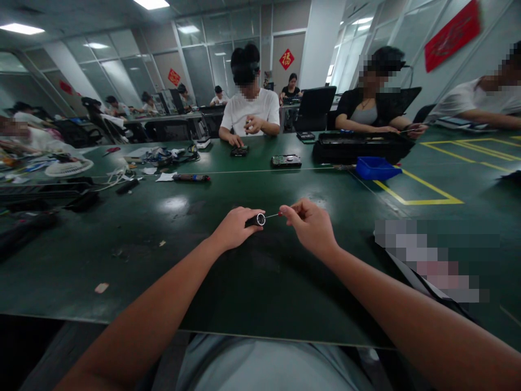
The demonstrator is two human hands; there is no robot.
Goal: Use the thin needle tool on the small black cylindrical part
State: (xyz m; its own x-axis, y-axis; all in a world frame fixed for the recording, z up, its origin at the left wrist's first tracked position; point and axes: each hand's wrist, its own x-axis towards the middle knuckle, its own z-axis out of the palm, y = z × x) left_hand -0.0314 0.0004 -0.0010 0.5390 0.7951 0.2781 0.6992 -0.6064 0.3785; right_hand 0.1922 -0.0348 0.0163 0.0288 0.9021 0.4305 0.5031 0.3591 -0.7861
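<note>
My left hand [235,228] grips a short black cylinder with a silver ring at its end [257,220], held just above the green table [171,255]. My right hand [310,224] pinches a thin metal pin with a red end [275,215], its tip pointing into the cylinder's open end. Both hands sit close together at the middle of the table, a short way in front of me.
A blue tray [375,168] and a black case [358,146] lie at the right, beside yellow floor-style tape lines [423,187]. A hard drive [286,161], a screwdriver [191,177], cables and clutter lie further back and left. Several people sit across the table and at both sides.
</note>
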